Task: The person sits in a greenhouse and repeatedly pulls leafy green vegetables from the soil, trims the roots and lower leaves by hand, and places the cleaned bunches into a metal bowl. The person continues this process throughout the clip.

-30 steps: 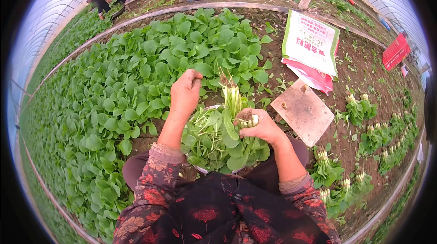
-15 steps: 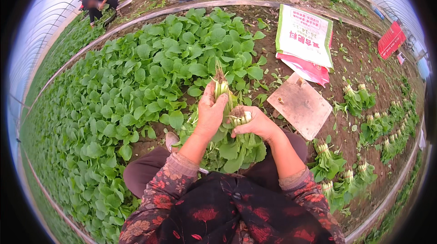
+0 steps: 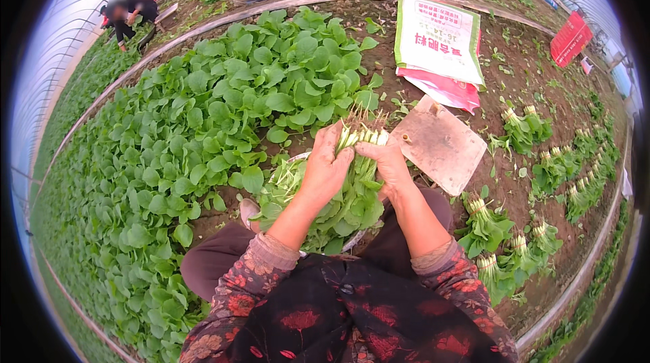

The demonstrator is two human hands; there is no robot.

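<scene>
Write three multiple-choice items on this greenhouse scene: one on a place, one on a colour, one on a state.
1. Where does the flat board lie?
A. on bare soil right of the hands
B. among the growing plants
C. on the person's lap

2. What colour is the sack's border?
A. blue
B. green
C. yellow

3. How is the bunch of greens held?
A. left hand alone
B. lying loose
C. between both hands, right hand included

Answers: A, soil surrounds the board; B, green edging shows; C, both hands clasp the stems.
</scene>
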